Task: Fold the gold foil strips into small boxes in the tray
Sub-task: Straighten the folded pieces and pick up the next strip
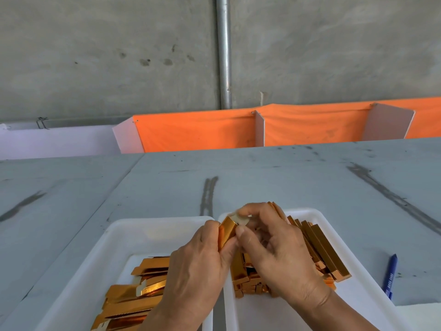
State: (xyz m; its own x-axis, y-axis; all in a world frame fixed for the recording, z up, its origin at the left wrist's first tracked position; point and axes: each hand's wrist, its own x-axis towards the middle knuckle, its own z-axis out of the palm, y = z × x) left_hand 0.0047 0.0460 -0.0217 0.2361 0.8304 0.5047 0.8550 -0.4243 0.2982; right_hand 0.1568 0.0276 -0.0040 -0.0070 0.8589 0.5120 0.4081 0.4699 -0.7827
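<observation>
Both hands hold one gold foil box point(226, 231) above the gap between two white trays. My left hand point(198, 266) grips its lower body. My right hand point(274, 249) pinches the pale end flap at its top with thumb and fingertips. The left tray point(143, 228) holds a heap of flat gold foil strips point(138, 290). The right tray point(317, 216) holds a pile of folded long gold boxes point(319, 249), partly hidden behind my right hand.
A blue pen point(390, 275) lies on the grey table point(262, 175) right of the right tray. An orange cloth barrier point(198, 130) with white dividers stands at the table's far edge, before a concrete wall with a metal pipe point(224, 51).
</observation>
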